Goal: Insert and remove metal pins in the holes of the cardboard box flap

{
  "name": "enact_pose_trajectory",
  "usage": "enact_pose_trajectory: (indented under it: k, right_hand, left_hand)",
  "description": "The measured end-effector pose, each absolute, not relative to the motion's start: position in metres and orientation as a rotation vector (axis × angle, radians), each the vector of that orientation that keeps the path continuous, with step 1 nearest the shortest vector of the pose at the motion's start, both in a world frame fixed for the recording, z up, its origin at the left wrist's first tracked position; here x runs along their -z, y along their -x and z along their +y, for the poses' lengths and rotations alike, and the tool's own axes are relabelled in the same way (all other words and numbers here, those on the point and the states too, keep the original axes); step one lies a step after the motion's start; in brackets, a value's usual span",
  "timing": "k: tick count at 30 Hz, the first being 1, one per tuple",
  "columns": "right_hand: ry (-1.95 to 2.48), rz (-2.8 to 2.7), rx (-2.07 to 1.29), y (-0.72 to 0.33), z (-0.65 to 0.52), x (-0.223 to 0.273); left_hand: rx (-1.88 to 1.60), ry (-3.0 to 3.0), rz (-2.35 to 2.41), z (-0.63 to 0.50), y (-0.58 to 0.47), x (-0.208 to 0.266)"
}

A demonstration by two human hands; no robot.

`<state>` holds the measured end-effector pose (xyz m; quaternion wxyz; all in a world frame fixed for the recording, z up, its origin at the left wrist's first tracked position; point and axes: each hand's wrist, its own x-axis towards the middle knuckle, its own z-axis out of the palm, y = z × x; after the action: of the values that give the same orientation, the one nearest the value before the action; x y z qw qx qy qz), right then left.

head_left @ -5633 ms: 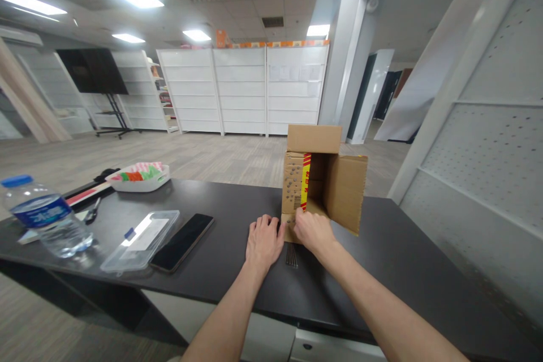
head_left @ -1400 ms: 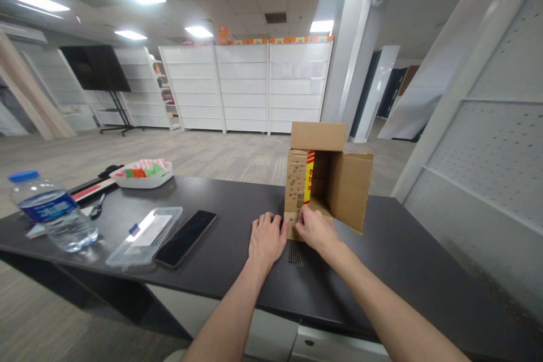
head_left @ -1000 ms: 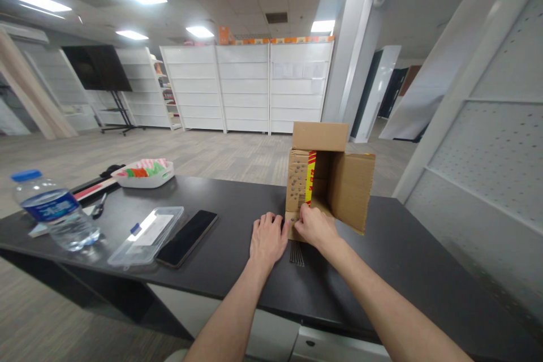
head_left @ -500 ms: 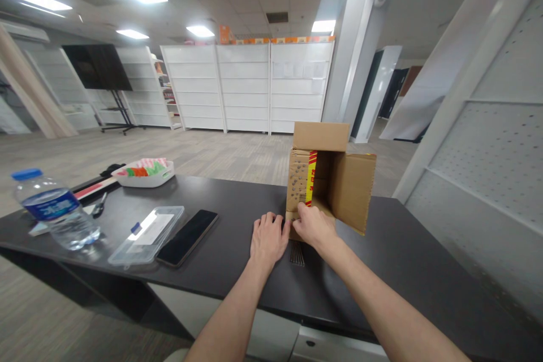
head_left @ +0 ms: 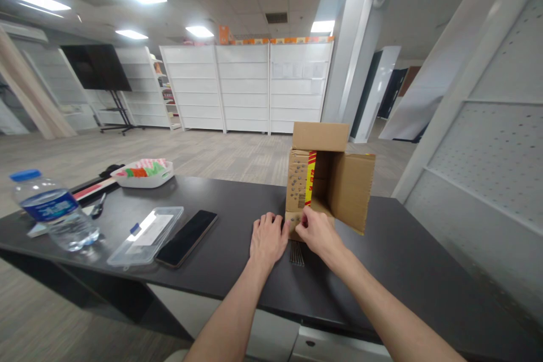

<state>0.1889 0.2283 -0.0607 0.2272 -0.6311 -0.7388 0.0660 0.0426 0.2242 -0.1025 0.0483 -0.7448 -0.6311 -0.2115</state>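
An open cardboard box [head_left: 297, 172] stands on the dark table, its flaps spread up, left, right and down. Grey round spots, perhaps nail heads, dot its left flap and the lower part in front. My left hand [head_left: 269, 238] rests palm down on the table against the box's lower left corner, fingers stretched out. At the lower front of the box, my right hand [head_left: 319, 230] has thumb and forefinger pinched together; whatever is between them is hidden. Several thin metal rods, looking like nails [head_left: 296, 253], lie in a row between my hands.
Left of my hands lie a black phone [head_left: 187, 238] and a clear plastic case [head_left: 146, 237]. A water bottle [head_left: 55, 212] stands at the far left. Behind it is a white basket [head_left: 144, 180] with colourful contents. A white perforated panel [head_left: 487, 153] rises at the right.
My right hand has shifted slightly right and down, its forefinger drawing back from the box front. More of the spotted cardboard shows there now. My left hand stays in place.
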Motion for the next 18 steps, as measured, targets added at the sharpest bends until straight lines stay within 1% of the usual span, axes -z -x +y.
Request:
enact_pose_trajectory:
  k: [4,7,13,18]
  right_hand:
    - [1.547,-1.955,-0.277,-0.198,0.209,0.065]
    - [1.415,-1.932,-0.367,-0.209,0.187,0.078]
    - [1.343,-2.056,-0.427,-0.222,0.156,0.111]
    - [1.293,-2.128,-0.412,-0.221,0.153,0.114]
  left_hand:
    - [0.660,2.263,-1.927,0.224,-0.043,0.104]
    - [0.656,2.260,-1.927,0.225,-0.043,0.104]
    - [0.648,2.271,-1.909,0.224,-0.042,0.104]
    - [0.626,2.269,-1.908,0.224,-0.042,0.102]
